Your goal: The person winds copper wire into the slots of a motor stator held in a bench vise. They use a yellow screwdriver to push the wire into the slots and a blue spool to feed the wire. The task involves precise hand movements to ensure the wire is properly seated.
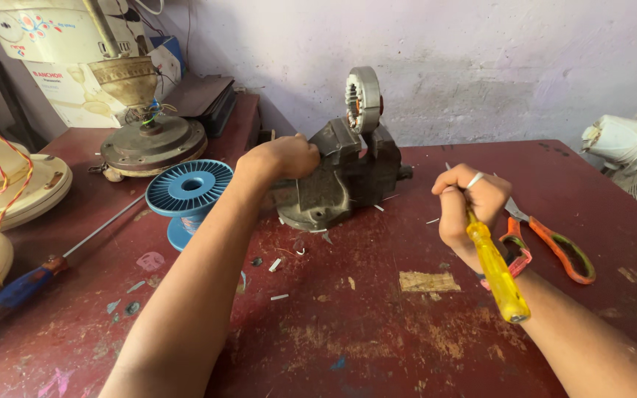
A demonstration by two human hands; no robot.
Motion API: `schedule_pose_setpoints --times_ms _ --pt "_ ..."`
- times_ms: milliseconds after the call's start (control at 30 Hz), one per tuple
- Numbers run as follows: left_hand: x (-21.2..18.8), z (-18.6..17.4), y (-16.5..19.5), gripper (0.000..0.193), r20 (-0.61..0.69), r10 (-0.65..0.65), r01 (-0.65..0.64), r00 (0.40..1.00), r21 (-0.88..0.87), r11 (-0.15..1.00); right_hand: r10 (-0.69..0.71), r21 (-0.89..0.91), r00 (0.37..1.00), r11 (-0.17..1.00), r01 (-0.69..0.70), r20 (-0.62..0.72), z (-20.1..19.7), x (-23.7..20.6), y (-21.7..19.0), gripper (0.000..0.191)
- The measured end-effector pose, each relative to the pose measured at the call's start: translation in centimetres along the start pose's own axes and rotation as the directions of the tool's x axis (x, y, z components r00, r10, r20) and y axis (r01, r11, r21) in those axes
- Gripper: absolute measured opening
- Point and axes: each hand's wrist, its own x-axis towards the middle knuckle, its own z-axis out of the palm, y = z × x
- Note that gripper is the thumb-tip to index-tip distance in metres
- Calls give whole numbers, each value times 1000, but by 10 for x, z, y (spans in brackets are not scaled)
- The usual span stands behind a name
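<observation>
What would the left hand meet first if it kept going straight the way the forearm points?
Nothing new: the left hand already rests against the grey bench vise, which clamps a ring-shaped motor stator upright. Pushed further, it would press into the vise body; depth to the stator is unclear.

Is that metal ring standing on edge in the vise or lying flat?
On edge: the ring rises upright from the vise, its toothed hole facing sideways; the left hand rests on the vise.
</observation>
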Motion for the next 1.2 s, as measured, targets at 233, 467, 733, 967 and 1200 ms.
schedule_pose_setpoints --times_ms 233,467,733,967,1200 --pt "-60 -46 48 50 212 -219 229 952 -27 973 122 122 992 986 -116 -39 9 -3 3 18" --pt "-87 -69 88 51 376 -242 317 894 -151 936 223 368 972 911 -184 -66 20 -10 11 31" --pt "-79 -67 82 68 481 5 124 877 -236 964 353 387 935 867 -313 -34 24 -17 33 14" --pt "-49 -55 31 65 239 -7 105 971 -399 911 369 380 929 858 -345 12 28 -15 25 15" --pt "-2 6 20 81 -541 -209 -317 815 -717 621 344 363 938 869 -336 46 26 -14 15 10"
